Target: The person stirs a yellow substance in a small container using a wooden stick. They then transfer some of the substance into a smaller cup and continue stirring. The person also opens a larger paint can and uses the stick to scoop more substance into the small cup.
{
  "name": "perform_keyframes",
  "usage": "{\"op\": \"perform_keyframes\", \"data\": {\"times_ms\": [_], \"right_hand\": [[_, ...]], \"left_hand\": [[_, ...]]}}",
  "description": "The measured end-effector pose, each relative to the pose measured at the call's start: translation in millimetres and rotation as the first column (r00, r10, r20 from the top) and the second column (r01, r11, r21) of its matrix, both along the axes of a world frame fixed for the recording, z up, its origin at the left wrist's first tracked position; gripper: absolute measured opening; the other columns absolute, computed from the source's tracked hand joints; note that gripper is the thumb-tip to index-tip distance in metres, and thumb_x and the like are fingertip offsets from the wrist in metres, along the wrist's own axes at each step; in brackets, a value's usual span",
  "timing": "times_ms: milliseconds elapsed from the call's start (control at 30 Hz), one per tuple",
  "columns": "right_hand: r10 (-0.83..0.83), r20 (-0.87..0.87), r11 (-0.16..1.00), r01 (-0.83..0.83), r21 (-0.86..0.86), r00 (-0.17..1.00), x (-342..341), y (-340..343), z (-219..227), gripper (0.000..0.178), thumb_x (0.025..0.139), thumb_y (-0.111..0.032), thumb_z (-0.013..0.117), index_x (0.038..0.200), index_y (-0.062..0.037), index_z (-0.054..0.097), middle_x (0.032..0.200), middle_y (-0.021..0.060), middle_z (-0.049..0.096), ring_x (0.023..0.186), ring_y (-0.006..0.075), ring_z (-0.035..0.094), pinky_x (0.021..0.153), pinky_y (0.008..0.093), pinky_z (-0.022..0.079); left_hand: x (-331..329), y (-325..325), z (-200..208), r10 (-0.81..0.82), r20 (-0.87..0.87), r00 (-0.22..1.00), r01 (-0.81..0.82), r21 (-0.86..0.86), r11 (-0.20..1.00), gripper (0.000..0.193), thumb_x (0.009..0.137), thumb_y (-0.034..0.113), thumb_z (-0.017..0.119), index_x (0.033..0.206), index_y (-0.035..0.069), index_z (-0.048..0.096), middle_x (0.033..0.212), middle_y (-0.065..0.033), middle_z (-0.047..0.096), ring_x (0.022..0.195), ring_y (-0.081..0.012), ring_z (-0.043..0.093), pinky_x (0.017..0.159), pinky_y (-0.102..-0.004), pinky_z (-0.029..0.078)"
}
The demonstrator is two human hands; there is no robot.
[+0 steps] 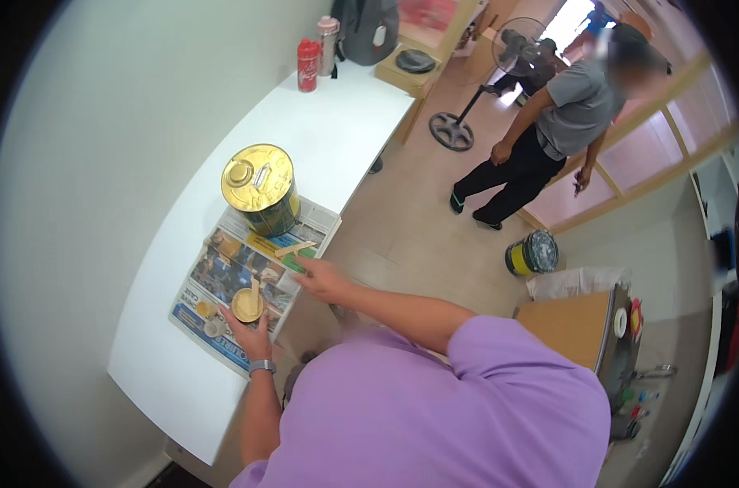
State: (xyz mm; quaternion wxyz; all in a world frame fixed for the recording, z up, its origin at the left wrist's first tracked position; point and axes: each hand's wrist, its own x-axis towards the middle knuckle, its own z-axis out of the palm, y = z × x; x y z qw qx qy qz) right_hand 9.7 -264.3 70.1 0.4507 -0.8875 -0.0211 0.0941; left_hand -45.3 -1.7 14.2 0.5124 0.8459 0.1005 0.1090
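My left hand, with a grey watch on its wrist, is closed around a small round tub of tan paste. A flat wooden stick stands in the paste and leans on the rim. My right hand is at the newspaper's right edge, its fingers closed on a green flat piece. Across that piece lies another wooden stick. Behind, a large gold-topped metal can stands upright on the newspaper. Small clear cups sit beside my left hand, one with yellowish contents.
The newspaper covers part of a white table along the wall. At its far end are a red bottle, a pink bottle and a grey backpack. A person in grey stands right of a fan. A bucket is on the floor.
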Motion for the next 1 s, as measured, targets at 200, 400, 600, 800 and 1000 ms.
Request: {"op": "perform_keyframes", "data": {"times_ms": [200,400,600,800,1000], "right_hand": [[-0.253,-0.182,0.877,0.147,-0.457,0.950,-197,-149,-80,0.056,0.107,-0.055,0.054,0.142,-0.0125,0.067,0.136,0.0249,0.071,0.127,0.0438,0.066,0.104,0.0543,0.054],[-0.605,-0.699,0.794,0.219,-0.568,0.381,-535,-147,-162,0.076,0.106,-0.067,0.048,0.111,0.0025,0.079,0.118,0.0275,0.077,0.113,0.0454,0.073,0.100,0.0548,0.055],[-0.397,-0.869,0.917,0.158,-0.365,0.296,-582,-81,-201,0.051,0.097,-0.050,0.064,0.114,-0.0052,0.081,0.116,0.0223,0.079,0.110,0.0420,0.075,0.096,0.0531,0.058],[-0.229,-0.592,0.925,-0.016,-0.379,0.773,-386,-149,-163,0.049,0.094,-0.044,0.069,0.124,-0.0069,0.078,0.123,0.0219,0.078,0.116,0.0412,0.074,0.099,0.0521,0.057],[-0.709,-0.335,0.604,0.780,0.165,0.620,-314,-245,-121,0.057,0.107,-0.057,0.055,0.107,-0.0041,0.078,0.102,0.0210,0.078,0.093,0.0377,0.075,0.089,0.0546,0.058]], "left_hand": [[0,8,-3,-0.082,0.048,0.995,0.078,0.091,0.993,0.124,0.081,0.010,0.093,0.175,0.006,0.012,0.176,-0.0270,0.027,0.161,-0.0441,0.030,0.132,-0.0492,0.026],[-57,14,-8,-0.229,0.227,0.946,0.182,0.210,0.961,0.109,0.092,0.026,0.087,0.171,-0.002,0.019,0.172,-0.0305,0.031,0.158,-0.0480,0.032,0.130,-0.0540,0.028],[-126,-9,-3,-0.713,-0.173,0.680,0.689,-0.182,0.701,0.079,0.100,0.027,0.078,0.162,-0.005,0.041,0.151,-0.0299,0.058,0.139,-0.0425,0.059,0.113,-0.0499,0.051],[-114,-70,-40,-0.761,-0.613,0.211,0.860,-0.253,0.443,0.078,0.100,0.032,0.074,0.161,-0.005,0.044,0.152,-0.0293,0.058,0.142,-0.0409,0.057,0.114,-0.0492,0.050],[-87,-214,-22,-0.776,-0.631,0.014,0.966,-0.190,0.173,0.079,0.100,0.039,0.069,0.161,-0.005,0.044,0.155,-0.0296,0.055,0.145,-0.0414,0.054,0.117,-0.0486,0.047]]}}
